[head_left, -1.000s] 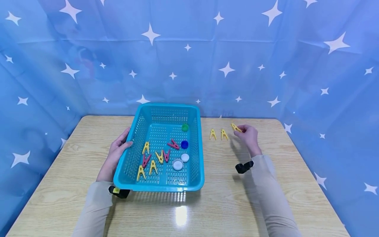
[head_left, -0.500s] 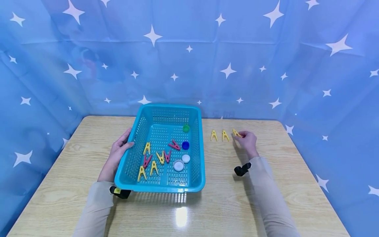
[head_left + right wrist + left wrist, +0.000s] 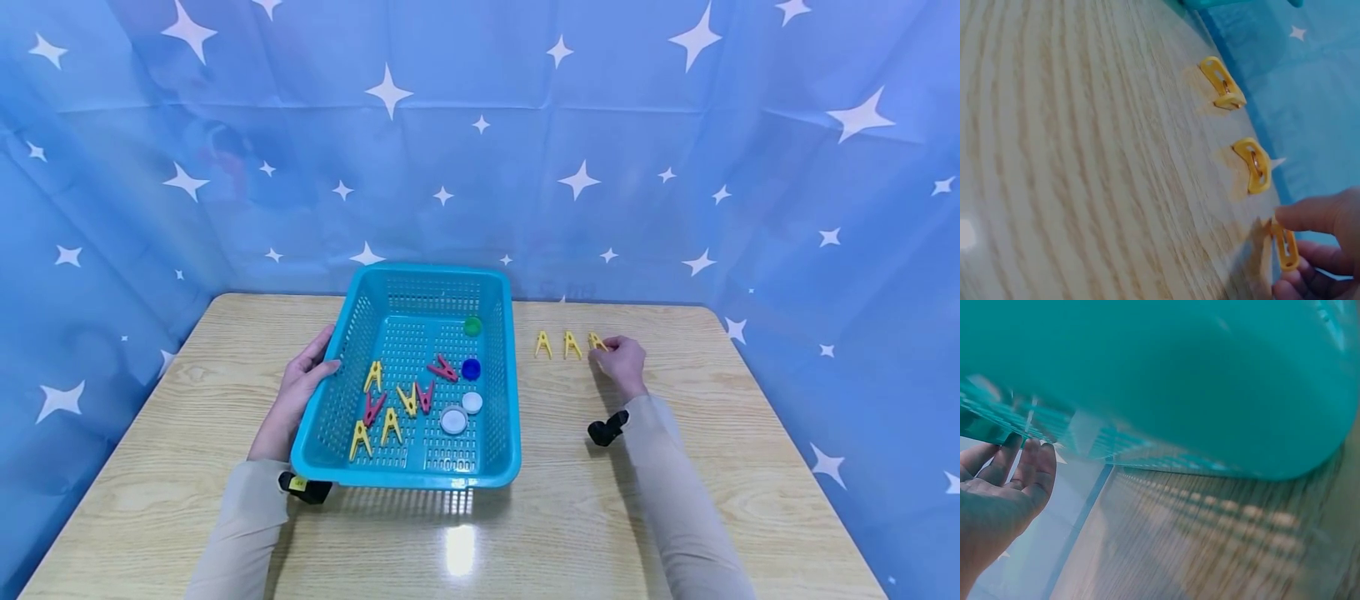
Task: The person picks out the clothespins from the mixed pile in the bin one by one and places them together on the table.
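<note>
My left hand (image 3: 294, 398) grips the left rim of a blue plastic basket (image 3: 405, 478), thumb over the edge and fingers on the outer side. In the left wrist view the fingers (image 3: 1025, 465) lie under the basket's wall. At the right, my right hand (image 3: 624, 365) pinches a yellow clothespin (image 3: 597, 341) at the table's surface. Its thumb (image 3: 1310, 214) lies at one end of that clothespin in the right wrist view. Two more yellow clothespins, one on the left (image 3: 543, 343) and one in the middle (image 3: 572, 345), stand in a row beside it.
Inside the basket lie several yellow clothespins (image 3: 391, 426), red clothespins (image 3: 442, 368), and green (image 3: 472, 326), blue (image 3: 471, 369) and white bottle caps (image 3: 453, 420). The wooden table (image 3: 562, 517) ends at a blue starred curtain (image 3: 480, 183) behind the row.
My right hand has lowered the yellow clothespin toward the table, bringing it nearer and in line with the other two. The left hand keeps its hold on the basket.
</note>
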A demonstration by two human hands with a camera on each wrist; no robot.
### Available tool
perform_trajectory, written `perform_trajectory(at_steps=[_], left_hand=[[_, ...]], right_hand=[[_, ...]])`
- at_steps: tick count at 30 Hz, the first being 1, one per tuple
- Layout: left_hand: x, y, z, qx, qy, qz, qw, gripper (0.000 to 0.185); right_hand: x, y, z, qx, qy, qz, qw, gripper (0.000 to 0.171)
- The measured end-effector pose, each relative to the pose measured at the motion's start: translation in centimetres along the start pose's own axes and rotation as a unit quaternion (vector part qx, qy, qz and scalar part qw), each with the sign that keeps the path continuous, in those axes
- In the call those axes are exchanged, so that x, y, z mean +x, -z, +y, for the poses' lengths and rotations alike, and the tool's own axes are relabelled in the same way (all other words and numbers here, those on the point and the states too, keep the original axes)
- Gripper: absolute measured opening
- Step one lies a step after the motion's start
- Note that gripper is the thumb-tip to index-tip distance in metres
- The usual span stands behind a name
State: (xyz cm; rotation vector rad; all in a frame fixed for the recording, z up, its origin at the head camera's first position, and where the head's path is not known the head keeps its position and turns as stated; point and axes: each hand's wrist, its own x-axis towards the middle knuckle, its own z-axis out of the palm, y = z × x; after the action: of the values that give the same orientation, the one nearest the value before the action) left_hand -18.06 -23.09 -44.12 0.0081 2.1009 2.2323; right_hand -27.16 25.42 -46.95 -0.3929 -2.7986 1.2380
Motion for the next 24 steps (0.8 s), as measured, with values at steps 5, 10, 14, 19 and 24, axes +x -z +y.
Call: perform_trajectory(at_steps=[5,10,14,19,24], left_hand=[[0.0,0.1,-0.1,0.006,0.006,0.001,1.0000,0.061],[0.1,0.1,-0.2,0.009,0.007,0.004,0.9999,0.061],[0.1,0.1,-0.1,0.010,0.008,0.006,0.9999,0.060],[0.1,0.0,-0.1,0.009,0.010,0.008,0.9999,0.060],[0.1,0.1,-0.2,0.010,0.006,0.007,0.9999,0.060]], right_hand=[[-0.2,-0.2,-0.1,0.000,-0.005,0.004,1.000,0.038],[-0.3,-0.4,-0.1,-0.014,0.007,0.010,1.000,0.037],[-0.5,-0.2,-0.4,-0.011,-0.002,0.005,1.000,0.040],[-0.6,0.1,-1.3,-0.001,0.005,0.009,1.000,0.042],[-0.8,0.5,-2.8,0.020,0.033,0.013,0.999,0.040]])
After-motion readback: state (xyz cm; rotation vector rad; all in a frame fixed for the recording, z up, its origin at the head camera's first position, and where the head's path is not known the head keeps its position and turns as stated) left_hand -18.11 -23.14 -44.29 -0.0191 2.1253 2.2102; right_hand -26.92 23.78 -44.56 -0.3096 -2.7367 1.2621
